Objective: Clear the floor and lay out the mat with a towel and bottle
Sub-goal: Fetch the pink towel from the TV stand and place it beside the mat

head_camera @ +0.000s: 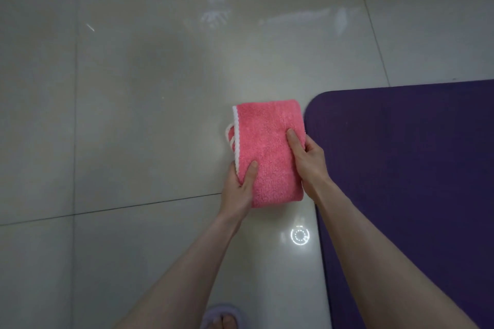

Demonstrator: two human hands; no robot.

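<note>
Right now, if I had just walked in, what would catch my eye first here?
The pink towel, folded and edged in white, stands out at the centre, gripped by the left hand at its lower left edge and by the right hand at its right edge. Just right of it, a purple yoga mat lies flat on the glossy tiled floor.
</note>
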